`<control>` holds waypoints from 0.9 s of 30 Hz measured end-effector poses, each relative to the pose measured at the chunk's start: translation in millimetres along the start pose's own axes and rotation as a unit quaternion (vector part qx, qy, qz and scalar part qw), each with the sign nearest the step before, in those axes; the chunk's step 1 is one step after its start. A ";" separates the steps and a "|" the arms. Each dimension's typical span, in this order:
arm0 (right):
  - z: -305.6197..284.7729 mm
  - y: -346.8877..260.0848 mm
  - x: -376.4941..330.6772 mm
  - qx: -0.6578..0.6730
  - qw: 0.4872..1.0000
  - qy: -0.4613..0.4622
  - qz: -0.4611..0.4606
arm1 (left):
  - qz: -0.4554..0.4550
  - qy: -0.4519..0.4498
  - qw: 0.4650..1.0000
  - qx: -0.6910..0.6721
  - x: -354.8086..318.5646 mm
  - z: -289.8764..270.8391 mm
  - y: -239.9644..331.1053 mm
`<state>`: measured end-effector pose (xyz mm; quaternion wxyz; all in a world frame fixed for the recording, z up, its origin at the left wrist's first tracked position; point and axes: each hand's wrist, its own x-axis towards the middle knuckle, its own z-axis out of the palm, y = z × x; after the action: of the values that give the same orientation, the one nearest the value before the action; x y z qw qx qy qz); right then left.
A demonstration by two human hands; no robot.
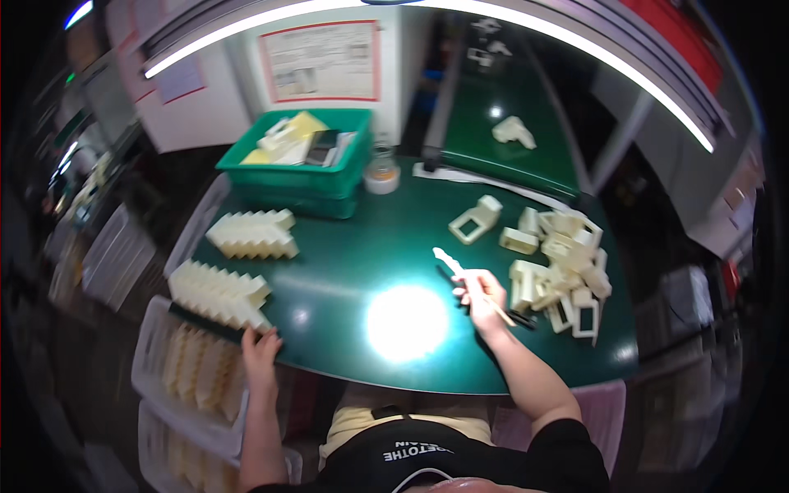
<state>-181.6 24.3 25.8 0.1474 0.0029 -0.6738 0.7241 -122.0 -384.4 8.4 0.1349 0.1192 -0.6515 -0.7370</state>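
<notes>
My right hand (481, 294) is closed around a slim, cream-coloured piece (448, 261), held slantwise above the green table (345, 271). The piece's exact kind is blurred, and its thin tail pokes out below my palm. Beneath that hand lies a dark, narrow tool (523, 320). At the table's front left edge, the fingers of my left hand (261, 349) are apart, at the near end of a row of cream plastic parts (218, 292); whether they touch it I cannot tell. A second row of parts (253, 234) lies behind that one.
To the right is a loose heap of cream plastic parts (567, 259), with a single framed part (477, 220) nearby. A green bin (296, 185) and a small jar (382, 172) stand at the back. Beyond runs a green conveyor (509, 99). Clear tubs (152, 353) of parts sit at lower left.
</notes>
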 end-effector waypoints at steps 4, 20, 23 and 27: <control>-5.8 8.6 11.0 -0.057 0.993 -0.085 -0.060 | 0.075 0.132 0.988 0.015 -24.1 5.4 -10.9; 30.7 -30.3 29.2 -0.342 0.854 -0.147 -0.365 | -0.423 -0.374 0.794 -0.223 27.6 210.3 18.2; 20.9 -21.9 -3.3 -0.334 0.825 -0.172 -0.423 | -0.454 -0.450 0.698 -0.322 28.6 244.2 19.7; 1.8 -18.7 -8.2 -0.300 0.846 -0.167 -0.408 | -0.427 -0.500 0.656 -0.371 45.0 261.6 -38.0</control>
<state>-170.0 21.7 42.5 0.3088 0.3540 -0.8105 0.3498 -257.6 -153.1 2.8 -0.5080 -0.0616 -0.1706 -0.8420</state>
